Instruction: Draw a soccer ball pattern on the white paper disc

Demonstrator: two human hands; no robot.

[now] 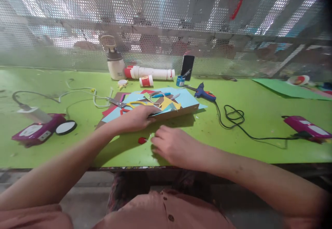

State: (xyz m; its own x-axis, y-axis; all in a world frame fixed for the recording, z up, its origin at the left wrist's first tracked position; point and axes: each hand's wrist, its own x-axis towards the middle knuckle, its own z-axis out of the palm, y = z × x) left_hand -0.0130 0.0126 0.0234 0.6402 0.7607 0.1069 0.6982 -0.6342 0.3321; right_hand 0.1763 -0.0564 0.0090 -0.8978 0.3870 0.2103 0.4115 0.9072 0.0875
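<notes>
A lime-green tabletop [259,111] is entered, bearing a brown cardboard sheet [178,112] overlaid with light-blue paper [189,97] and yellow scraps [167,103], a small red piece [141,140], yellow-handled scissors [128,103], a blue, orange-tipped glue gun [203,93] with black cable [219,116], and a magenta-and-white device [38,131].

A table [259,135] fills the middle of the frame, with a mesh wall [52,21] behind it. At centre lies a paper stack [185,99] with scissors [121,103] on its left part. The left hand [137,117] rests on the stack's near edge. The right hand [173,146] sits just below it on the table, and a small scrap [141,140] lies between them. Behind the stack stand a bottle [115,65], a tube [149,73] on its side and a propped phone [187,66]. A glue gun [204,93] lies right of the stack.
</notes>
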